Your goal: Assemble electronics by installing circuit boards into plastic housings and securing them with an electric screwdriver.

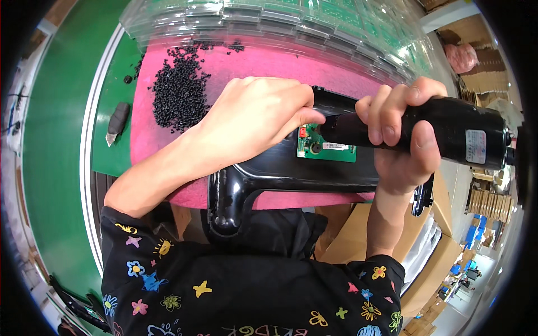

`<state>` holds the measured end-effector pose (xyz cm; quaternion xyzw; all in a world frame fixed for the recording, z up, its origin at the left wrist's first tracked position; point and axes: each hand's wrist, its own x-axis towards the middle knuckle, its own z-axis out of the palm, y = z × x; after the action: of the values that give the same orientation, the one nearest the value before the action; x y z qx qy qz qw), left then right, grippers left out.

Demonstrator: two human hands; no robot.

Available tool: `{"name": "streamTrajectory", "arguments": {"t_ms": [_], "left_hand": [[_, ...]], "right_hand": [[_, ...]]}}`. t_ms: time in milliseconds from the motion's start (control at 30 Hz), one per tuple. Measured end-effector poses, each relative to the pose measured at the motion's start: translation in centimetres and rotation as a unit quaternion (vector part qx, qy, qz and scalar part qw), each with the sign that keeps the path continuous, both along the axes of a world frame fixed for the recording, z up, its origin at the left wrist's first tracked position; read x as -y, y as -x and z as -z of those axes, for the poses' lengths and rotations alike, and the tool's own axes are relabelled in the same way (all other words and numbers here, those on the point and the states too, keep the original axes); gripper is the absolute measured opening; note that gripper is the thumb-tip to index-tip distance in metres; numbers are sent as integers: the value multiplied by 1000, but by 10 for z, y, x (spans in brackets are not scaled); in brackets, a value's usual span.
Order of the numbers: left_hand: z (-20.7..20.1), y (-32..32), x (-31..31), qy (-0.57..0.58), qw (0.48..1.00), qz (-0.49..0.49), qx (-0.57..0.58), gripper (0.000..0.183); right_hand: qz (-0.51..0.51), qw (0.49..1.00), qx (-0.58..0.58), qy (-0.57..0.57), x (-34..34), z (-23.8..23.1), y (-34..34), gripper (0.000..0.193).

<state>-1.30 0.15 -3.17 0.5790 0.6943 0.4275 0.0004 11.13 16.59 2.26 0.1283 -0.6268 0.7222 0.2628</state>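
Observation:
My right hand (403,120) is wrapped round a black electric screwdriver (457,126), held nearly level with its nose toward the left. Beneath that nose is a small green circuit board (342,154) with a red connector and a white label, lying in a glossy black plastic housing (274,173). Over the board's upper left corner, my left hand (255,115) is closed in a pinch, its thumb against the screwdriver's nose. Whatever those fingers hold, if anything, is hidden, as is the screwdriver's bit.
A pile of small black screws (179,89) lies on the pink mat (147,151), left of the housing. Stacked clear plastic trays (269,25) stand along the back. A dark-wrapped blade (117,122) rests on the green table. An open cardboard box (358,235) sits below, at right.

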Motion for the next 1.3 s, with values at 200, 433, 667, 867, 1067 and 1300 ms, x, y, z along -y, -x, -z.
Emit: {"name": "streamTrajectory", "arguments": {"t_ms": [200,433,667,867,1067,1300], "left_hand": [[-4,-2,2,14,999,-35,0,21],[4,1,2,5,1000,-13,19,17],[9,2,5,30,999,3,-29,18],[8,0,4,26,999,6,-34,16],[7,0,4,36,998,19,-39,15],[3,1,6,94,992,50,-64,17]], "right_hand": [[39,997,59,-42,2,2,4,33],[16,995,80,-56,6,-1,6,34],[-26,995,78,-61,7,3,16,37],[-62,994,79,-51,0,7,23,40],[-135,991,10,3,-3,11,26,33],[-26,1000,-5,2,-1,7,5,31]]}}
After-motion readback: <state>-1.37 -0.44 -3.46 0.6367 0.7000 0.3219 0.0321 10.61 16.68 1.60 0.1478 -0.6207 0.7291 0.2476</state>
